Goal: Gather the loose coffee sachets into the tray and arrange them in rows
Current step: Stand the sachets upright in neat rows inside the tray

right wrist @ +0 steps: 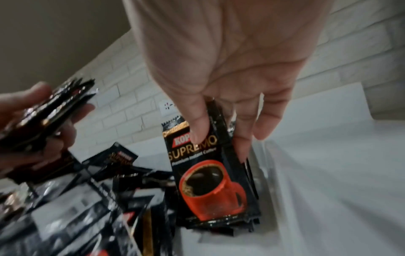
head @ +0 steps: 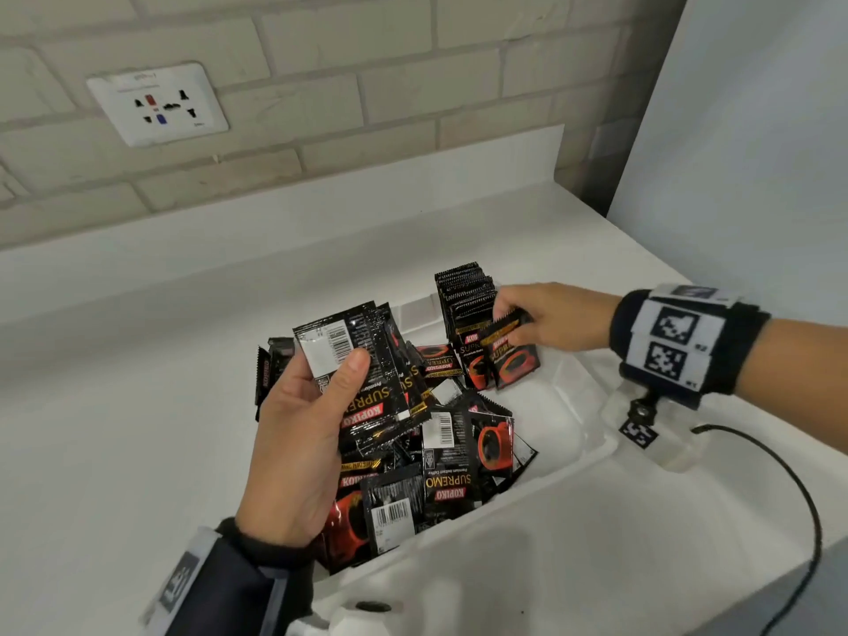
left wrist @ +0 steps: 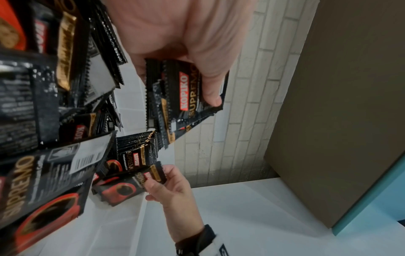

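The right hand [head: 546, 321] pinches one sachet [head: 514, 355] by its top edge against the upright row [head: 468, 305] in the tray [head: 573, 406], the left hand [head: 303, 433] clutches a fanned bunch [head: 371, 374] over the loose pile [head: 440, 475]; light, slick, floppy foil, best gripped at crimped ends.

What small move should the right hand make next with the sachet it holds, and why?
Probably the right hand should press its black sachet with the red cup picture upright against the standing row of black sachets at the white tray's far end and let go. It already touches that row, and the left hand holds a bundle of black sachets.
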